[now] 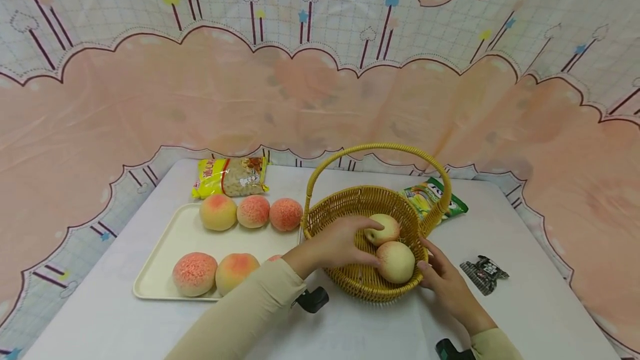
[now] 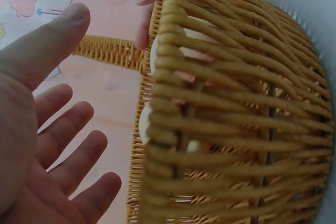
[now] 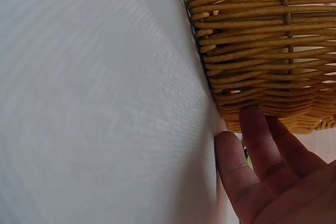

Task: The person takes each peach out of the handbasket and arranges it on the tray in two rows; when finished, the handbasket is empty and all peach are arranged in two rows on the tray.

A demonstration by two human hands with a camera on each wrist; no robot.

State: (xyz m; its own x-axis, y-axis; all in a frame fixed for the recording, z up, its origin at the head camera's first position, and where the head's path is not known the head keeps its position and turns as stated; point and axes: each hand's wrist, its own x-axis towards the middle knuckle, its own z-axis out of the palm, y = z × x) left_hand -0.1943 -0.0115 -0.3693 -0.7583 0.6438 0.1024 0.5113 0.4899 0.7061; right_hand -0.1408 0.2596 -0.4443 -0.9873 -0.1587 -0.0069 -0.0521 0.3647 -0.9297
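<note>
Left grip (image 1: 345,242) loosely spread, thumb (image 2: 58,38) apart, right grip (image 1: 444,281), fingers (image 3: 262,148) nearly straight

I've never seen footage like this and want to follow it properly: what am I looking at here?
There is no robot here; a person works by hand. The wide picture comes from a camera worn on the head, looking forward and down; the two close ones are taken from the wrists. On the white table are a cream tray of peach-like fruits, a wicker basket holding two paler fruits, a yellow packet, a green packet and a small black packet. The left hand is open over the basket; whether it touches a fruit is hard to tell. The right hand touches the basket's outside.
</note>
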